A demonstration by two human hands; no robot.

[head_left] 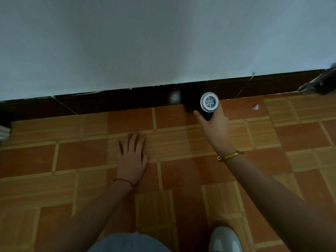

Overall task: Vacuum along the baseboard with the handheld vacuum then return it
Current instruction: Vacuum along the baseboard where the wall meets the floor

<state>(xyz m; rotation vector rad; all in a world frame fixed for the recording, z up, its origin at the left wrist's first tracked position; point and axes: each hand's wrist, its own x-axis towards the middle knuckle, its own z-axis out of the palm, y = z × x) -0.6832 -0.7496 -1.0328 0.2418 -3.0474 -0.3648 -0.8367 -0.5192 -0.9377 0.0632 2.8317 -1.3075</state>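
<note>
A room in a home is suggested: a floor (91, 155) laid with orange and wood-patterned tiles is met by a dark baseboard (112, 102) under a plain pale painted wall (163, 37), dimly lit.

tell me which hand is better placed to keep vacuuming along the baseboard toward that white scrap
The right hand: it already grips the handheld vacuum at the baseboard, nearer the white scrap. The left hand lies flat on the floor, empty.
</note>
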